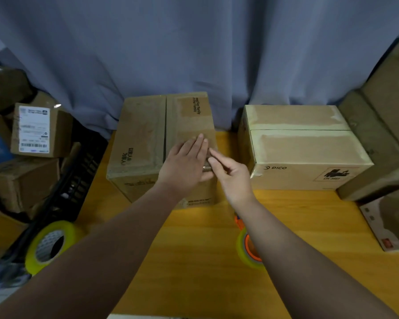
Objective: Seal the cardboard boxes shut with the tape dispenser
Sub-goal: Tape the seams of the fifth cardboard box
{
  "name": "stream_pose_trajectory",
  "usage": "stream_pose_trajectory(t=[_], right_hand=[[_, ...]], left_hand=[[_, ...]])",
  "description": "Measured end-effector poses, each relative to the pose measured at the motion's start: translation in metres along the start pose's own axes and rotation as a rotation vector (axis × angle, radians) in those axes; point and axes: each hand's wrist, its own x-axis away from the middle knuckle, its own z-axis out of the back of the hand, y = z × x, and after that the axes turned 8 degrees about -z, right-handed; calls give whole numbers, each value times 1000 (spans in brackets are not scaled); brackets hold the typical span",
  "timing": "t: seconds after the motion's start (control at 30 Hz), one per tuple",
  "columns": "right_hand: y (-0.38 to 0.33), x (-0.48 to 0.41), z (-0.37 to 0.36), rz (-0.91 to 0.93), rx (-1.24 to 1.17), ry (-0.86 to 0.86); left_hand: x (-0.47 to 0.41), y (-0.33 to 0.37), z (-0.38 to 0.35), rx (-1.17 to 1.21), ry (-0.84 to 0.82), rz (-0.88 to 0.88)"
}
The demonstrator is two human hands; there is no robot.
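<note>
A brown cardboard box point(143, 139) stands on the wooden table point(194, 261), its top flaps closed with a dark seam down the middle. My left hand point(187, 162) lies flat on the right flap with straight fingers. My right hand point(228, 173) is beside it at the box's right edge; its forefinger and thumb reach to a small metallic thing at my left thumb, and its other fingers are curled. The orange tape dispenser point(245, 246) with a yellow-green roll lies on the table, partly hidden under my right forearm. A taped PICO box point(304, 148) stands to the right.
A spare yellow-green tape roll point(51, 245) leans at the table's left edge by a black crate point(78, 176). Several cardboard boxes point(39, 132) are piled at the left, and more boxes point(382, 134) at the right. A blue curtain point(194, 54) hangs behind.
</note>
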Motion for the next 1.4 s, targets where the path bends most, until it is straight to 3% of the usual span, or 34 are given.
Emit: stream_pose_trajectory(t=[0.17,0.3,0.5,0.6,0.67,0.8,0.9,1.13,1.4], right_hand=[[12,13,-7,79,306,60],[12,14,-9,88,261,76],[7,17,-13,104,248,96],[5,18,-15,86,305,112],[3,15,-13,24,344,121],[-17,-2,-18,-229,388,262],[-38,-12,-40,-446,254,257],[-44,-1,-40,-400,166,124],[-24,28,-18,-344,200,239]], left_hand=[[26,-25,-6,47,17,20],[67,-69,-18,141,-36,74],[116,-123,-38,266,74,134],[119,-133,-38,426,71,53],[123,-137,-36,348,30,-101],[125,-121,-27,177,43,-381],[113,-83,-17,119,-15,-428],[72,-21,-12,231,60,-267],[42,-32,8,347,31,-433]])
